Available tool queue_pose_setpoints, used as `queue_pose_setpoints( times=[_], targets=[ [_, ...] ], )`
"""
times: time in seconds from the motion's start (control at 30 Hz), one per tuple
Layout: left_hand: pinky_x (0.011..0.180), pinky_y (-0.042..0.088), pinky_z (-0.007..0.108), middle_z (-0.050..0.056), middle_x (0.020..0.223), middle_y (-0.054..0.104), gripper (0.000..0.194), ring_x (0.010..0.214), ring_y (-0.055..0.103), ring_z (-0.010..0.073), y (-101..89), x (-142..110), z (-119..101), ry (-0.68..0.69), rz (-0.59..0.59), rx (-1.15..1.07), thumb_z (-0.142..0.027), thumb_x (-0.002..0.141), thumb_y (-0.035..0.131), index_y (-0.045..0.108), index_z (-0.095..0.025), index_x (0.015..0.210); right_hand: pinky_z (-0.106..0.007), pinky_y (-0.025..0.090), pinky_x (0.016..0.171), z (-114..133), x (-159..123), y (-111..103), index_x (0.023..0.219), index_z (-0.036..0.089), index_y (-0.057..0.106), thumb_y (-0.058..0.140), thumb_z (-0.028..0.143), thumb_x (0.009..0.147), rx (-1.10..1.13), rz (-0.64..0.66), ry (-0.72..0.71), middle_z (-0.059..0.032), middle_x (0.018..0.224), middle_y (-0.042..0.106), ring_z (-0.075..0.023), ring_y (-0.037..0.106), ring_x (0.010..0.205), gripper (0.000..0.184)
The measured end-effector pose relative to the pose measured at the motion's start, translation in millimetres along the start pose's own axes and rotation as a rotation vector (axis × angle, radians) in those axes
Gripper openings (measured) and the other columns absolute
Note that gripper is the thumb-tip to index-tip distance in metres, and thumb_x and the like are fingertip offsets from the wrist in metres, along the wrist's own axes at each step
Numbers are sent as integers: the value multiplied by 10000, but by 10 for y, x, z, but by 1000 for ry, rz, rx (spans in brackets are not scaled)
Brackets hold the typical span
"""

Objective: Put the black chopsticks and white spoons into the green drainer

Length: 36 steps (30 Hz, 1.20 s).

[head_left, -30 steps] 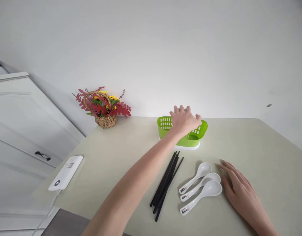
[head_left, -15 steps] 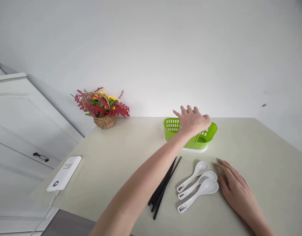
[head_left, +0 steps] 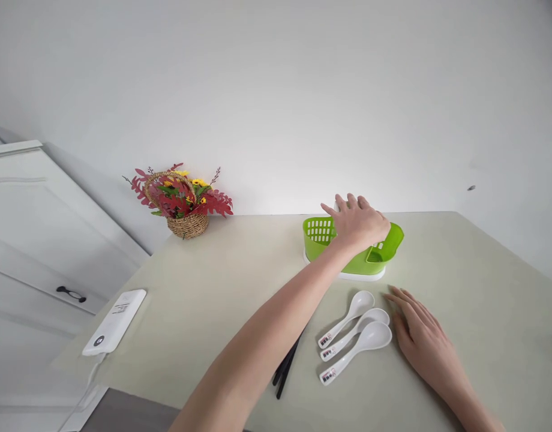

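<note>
**Left hand spread over green basket, right hand flat beside spoons**

The green basket [head_left: 365, 263], on its white base [head_left: 362, 277], stands near the tabletop's [head_left: 208, 288] far edge, right of that edge's middle. Over its centre reaches the left hand [head_left: 359, 227], fingers spread and bent; whether they grip the basket cannot be told, since the palm side is hidden. The right hand [head_left: 426, 336] lies palm down, fingers open and holding nothing, just beside the bowls of three white spoons [head_left: 375, 336]. Those spoons lie side by side, handles slanting towards the near edge (each handle end carries a small printed mark). Dark sticks [head_left: 285, 369] show partly from under the left forearm. At the far left corner stands a wicker basket [head_left: 188, 226] of red leaves and yellow flowers [head_left: 198, 182]; a white device [head_left: 115, 321] with a cable [head_left: 91, 375] lies along the left edge.
</note>
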State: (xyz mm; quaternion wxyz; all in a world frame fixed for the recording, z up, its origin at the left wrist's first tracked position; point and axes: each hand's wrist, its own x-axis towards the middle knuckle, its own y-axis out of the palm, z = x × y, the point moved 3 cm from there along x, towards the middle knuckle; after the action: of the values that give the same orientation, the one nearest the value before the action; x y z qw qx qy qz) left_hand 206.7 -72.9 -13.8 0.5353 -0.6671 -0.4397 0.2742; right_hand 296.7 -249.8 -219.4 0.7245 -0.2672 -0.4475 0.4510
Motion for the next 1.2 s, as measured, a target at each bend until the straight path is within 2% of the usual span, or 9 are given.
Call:
queue_pose_setpoints(
  times=[0.3, 0.47, 0.6, 0.67, 0.73, 0.83, 0.93, 1.03, 1.2],
  targets=[
    [1247, 67, 736, 171, 1709, 283, 692, 1594, 102, 424, 45, -13, -76, 16, -14, 9, -388, 928, 363, 398, -113, 1562, -537, 403, 1200, -19, 6, 5, 1373, 250, 543, 320, 345, 1052, -4, 3, 11, -66, 1536, 568, -270, 439, 1492, 402],
    [1262, 25, 713, 177, 1729, 226, 713, 1606, 56, 426, 28, -10, -85, 10, 27, 12, -403, 936, 366, 366, -102, 1582, -549, 400, 1199, -23, 1, 7, 1369, 245, 554, 336, 324, 1046, 20, 2, 23, -76, 1535, 568, -275, 443, 1488, 398],
    [1286, 36, 654, 151, 1741, 204, 669, 1610, 28, 426, -53, -43, -60, -15, 24, -49, -469, 1006, 250, 414, -123, 1555, -543, 406, 1197, -50, -4, 9, 1362, 249, 565, 343, 318, 1044, 53, 7, 39, -71, 1535, 570, -270, 452, 1481, 393],
    [1295, 107, 611, 123, 1730, 253, 642, 1610, 89, 404, -136, -123, 10, 5, -67, -104, -502, 1042, 191, 454, -168, 1524, -538, 401, 1203, -63, -2, 7, 1358, 246, 569, 344, 319, 1045, 64, 6, 43, -71, 1531, 574, -266, 460, 1475, 392],
    [1295, 192, 536, 107, 1687, 351, 569, 1602, 181, 336, -234, -268, 147, 56, -237, -145, -472, 1071, 190, 474, -208, 1488, -534, 398, 1208, -72, 2, 5, 1354, 245, 575, 344, 324, 1046, 68, 8, 50, -70, 1529, 576, -262, 461, 1475, 392],
    [1246, 340, 389, 113, 1514, 544, 399, 1495, 393, 210, -306, -593, 494, 122, -482, -248, -344, 1088, 256, 529, -230, 1355, -531, 397, 1209, -78, 7, 7, 1345, 245, 581, 345, 336, 1050, 71, 15, 57, -66, 1530, 575, -259, 454, 1479, 389],
    [1033, 543, 334, 121, 1322, 618, 240, 1219, 618, 191, -193, -1007, 967, -5, -596, -452, -311, 1064, 379, 561, -241, 1204, -529, 398, 1206, -77, 7, 7, 1339, 237, 584, 357, 341, 1049, 75, 4, 41, -77, 1522, 581, -266, 464, 1472, 382],
    [798, 601, 317, 78, 1133, 658, 168, 986, 683, 193, 72, -1482, 1350, -166, -532, -547, -345, 1042, 440, 578, -265, 1092, -533, 400, 1201, -71, 2, 4, 1333, 233, 586, 365, 342, 1047, 75, 0, 34, -85, 1515, 587, -273, 476, 1463, 378],
    [701, 560, 339, -2, 857, 621, 146, 716, 619, 191, 418, -2210, 1583, -175, -276, -564, -392, 1025, 475, 571, -285, 1046, -527, 406, 1197, -60, 0, -19, 1334, 244, 589, 363, 346, 1044, 59, 18, 54, -69, 1524, 582, -268, 473, 1467, 382]
  ],
)
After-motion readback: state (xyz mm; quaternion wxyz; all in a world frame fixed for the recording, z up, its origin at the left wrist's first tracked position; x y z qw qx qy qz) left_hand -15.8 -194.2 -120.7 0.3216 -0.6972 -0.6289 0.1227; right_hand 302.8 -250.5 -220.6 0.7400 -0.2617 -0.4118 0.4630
